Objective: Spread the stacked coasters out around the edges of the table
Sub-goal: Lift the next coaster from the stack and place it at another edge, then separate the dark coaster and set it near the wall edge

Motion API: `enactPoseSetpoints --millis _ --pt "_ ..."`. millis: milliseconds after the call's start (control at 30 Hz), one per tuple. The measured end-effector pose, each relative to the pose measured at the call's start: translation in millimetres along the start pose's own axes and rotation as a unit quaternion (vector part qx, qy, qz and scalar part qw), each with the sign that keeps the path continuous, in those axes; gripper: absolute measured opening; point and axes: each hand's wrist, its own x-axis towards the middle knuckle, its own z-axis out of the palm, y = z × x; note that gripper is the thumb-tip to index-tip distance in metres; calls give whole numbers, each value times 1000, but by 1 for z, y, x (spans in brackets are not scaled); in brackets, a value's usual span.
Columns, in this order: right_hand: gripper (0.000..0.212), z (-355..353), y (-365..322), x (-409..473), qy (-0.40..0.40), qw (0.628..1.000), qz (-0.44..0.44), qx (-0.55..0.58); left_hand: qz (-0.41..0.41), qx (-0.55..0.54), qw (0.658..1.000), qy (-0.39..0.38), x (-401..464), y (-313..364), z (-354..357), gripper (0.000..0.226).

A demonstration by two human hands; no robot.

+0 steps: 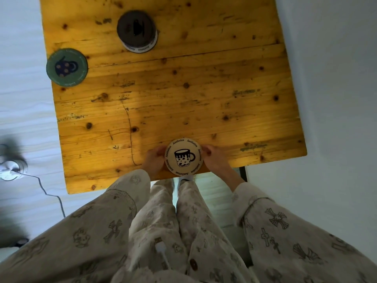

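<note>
A cream coaster (183, 157) with a black mug drawing lies at the near edge of the wooden table (204, 99). My left hand (154, 160) grips its left rim and my right hand (214, 159) grips its right rim. A green coaster (67, 67) with a dark mug print lies flat at the table's left edge. Toward the far side stands the stack of coasters (136, 30), a dark brown one on top and a white one showing beneath it.
A grey cable (51, 193) runs across the pale floor at the left, from a round white object (10, 167). A pale wall lies along the table's right side. A dark table leg (243, 173) shows under the near right corner.
</note>
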Motion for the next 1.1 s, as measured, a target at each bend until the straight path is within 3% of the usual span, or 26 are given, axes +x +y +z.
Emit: enactPoseSetpoints --millis 100,267,333,433,533,700,867,1000,1100 --pt "40 -16 -11 4 -9 1000 -7 -25 -24 63 998 10 0 18 -16 42" --pt "37 -54 -51 19 4 995 -73 -61 -24 35 999 -19 -1 74 -47 45" --pt "37 -67 -75 27 12 993 -97 -63 5 16 1000 -7 2 97 -58 41" --pt "37 -79 -113 38 25 990 -125 -65 89 147 984 45 7 124 -72 39" --pt "38 -82 -147 54 25 984 -153 -91 139 198 968 74 20 146 -89 37" --pt "42 -73 -185 109 65 968 -166 -176 156 245 954 79 86 174 -120 40" --pt "70 -69 -204 174 54 935 -124 -328 171 281 938 113 163 199 -149 49" --pt "95 -73 -214 213 81 911 -126 -383 186 278 924 182 207 224 -163 65" --pt "105 -70 -211 233 60 909 -99 -400 176 338 908 177 230 234 -163 82"
